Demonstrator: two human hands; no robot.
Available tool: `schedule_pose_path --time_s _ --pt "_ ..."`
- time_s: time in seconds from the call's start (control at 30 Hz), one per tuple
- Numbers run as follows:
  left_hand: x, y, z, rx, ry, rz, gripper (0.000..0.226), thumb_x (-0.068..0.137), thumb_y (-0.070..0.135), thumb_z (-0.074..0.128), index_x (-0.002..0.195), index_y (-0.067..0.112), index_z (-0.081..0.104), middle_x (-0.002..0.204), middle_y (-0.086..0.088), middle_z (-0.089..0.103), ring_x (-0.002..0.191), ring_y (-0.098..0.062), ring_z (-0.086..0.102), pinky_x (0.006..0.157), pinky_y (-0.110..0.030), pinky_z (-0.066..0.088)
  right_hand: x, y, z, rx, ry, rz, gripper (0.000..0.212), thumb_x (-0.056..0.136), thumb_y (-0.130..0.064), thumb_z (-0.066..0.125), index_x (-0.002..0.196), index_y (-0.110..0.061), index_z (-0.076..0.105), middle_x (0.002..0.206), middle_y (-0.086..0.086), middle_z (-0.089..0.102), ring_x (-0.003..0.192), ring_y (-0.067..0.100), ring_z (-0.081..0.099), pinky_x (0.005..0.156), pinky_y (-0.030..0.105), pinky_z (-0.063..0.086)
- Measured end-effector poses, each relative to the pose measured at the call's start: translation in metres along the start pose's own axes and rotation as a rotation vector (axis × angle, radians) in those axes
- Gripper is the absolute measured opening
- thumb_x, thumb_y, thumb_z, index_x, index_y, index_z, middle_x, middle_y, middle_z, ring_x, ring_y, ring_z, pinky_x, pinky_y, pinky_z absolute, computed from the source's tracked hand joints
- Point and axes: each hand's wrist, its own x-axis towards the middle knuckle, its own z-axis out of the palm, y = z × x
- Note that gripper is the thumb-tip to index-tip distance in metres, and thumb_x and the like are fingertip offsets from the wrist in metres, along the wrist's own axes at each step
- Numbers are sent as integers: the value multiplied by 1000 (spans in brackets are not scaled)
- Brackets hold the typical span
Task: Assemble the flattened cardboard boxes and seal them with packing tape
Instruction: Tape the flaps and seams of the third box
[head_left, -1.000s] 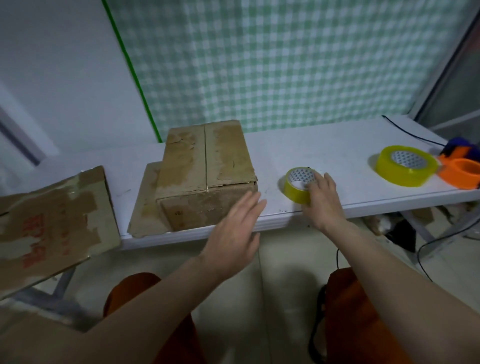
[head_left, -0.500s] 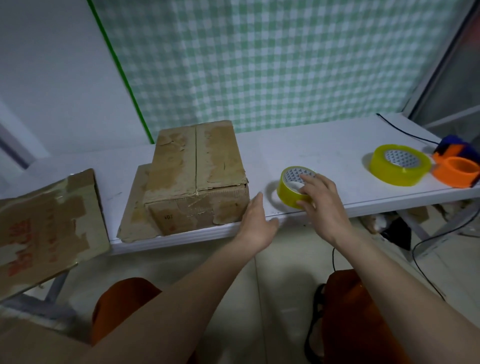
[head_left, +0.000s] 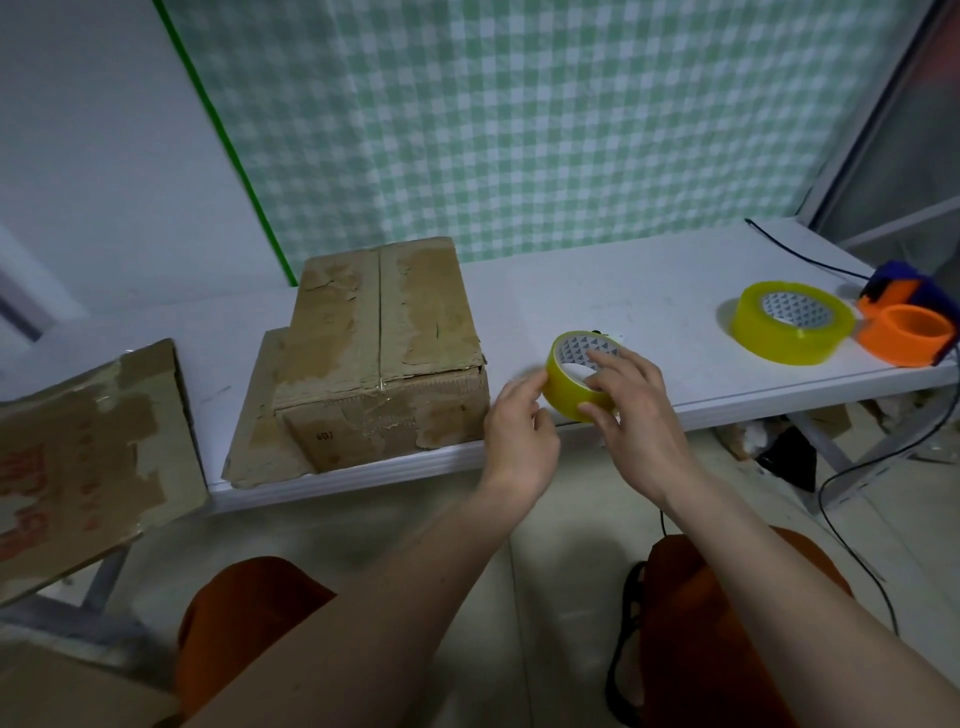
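In the head view, a white counter (head_left: 649, 291) runs across the frame. An assembled box (head_left: 384, 353) sits left of centre at the front edge, its top flaps closed and meeting along a centre seam, with a flat cardboard piece (head_left: 254, 421) under its left side. Just right of the box, the right hand (head_left: 631, 415) holds a small tape roll (head_left: 574, 387) tilted at the counter's front edge, fingers curled over its far rim and side. The left hand (head_left: 519, 431) touches the roll's left side, its grip pinched against the tape's outer face. A larger tape roll (head_left: 792, 330) lies flat well to the right, touching an orange dispenser (head_left: 906, 335). A flattened box (head_left: 88, 452) with red print lies at the far left.
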Motion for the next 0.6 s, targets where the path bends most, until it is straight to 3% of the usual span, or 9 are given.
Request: schedule_pose_path --time_s 0.13,0.23,0.33,0.4,0.47,0.53,0.6 --pt "2 2 -5 -32 55 -79 40 89 -10 50 125 6 59 124 -9 59 104 -12 59 87 -12 45 -2 -3 1 53 3 -10 15 86 -2 64 101 -3 64 136 10 53 135 29 32 106 27 24" --pt "7 6 -10 -82 97 -158 40 90 -4 55 128 5 56 124 -10 58 96 -10 58 77 -4 43 -1 -5 -2 240 4 62 15 86 -4 65 101 -6 64 135 2 52 134 21 35 106 22 24" --pt "8 16 -13 -411 52 -415 47 89 3 64 133 0 50 122 -9 60 107 -19 61 95 -27 49 -1 -6 -4 678 -26 194 16 86 -1 64 94 -15 65 136 -4 52 132 9 42 108 27 34" --pt "6 23 -17 -642 -27 -522 40 89 0 62 128 -7 52 122 -20 63 113 -32 62 100 -40 49 -4 -11 -4 875 -47 234 19 86 3 61 96 -13 66 134 -2 55 128 4 47 103 24 41" --pt "4 28 -23 -740 -95 -474 32 90 -5 59 121 -8 58 117 -24 65 109 -34 64 97 -42 51 -7 -17 -5 926 -45 247 15 87 2 60 95 -10 65 120 -2 64 113 3 57 93 21 45" --pt "3 34 -28 -699 -97 -401 27 87 -6 62 113 -1 64 109 -19 69 100 -28 68 92 -38 54 -8 -27 -10 962 -26 295 5 90 -14 60 89 -12 64 95 -2 68 91 8 61 85 25 45" --pt "-1 36 -31 -577 -95 -305 23 83 -6 67 101 10 68 95 -9 73 86 -15 70 83 -26 56 -2 -35 -15 1005 -12 395 26 90 -39 59 88 -14 66 90 4 68 88 14 62 86 33 47"
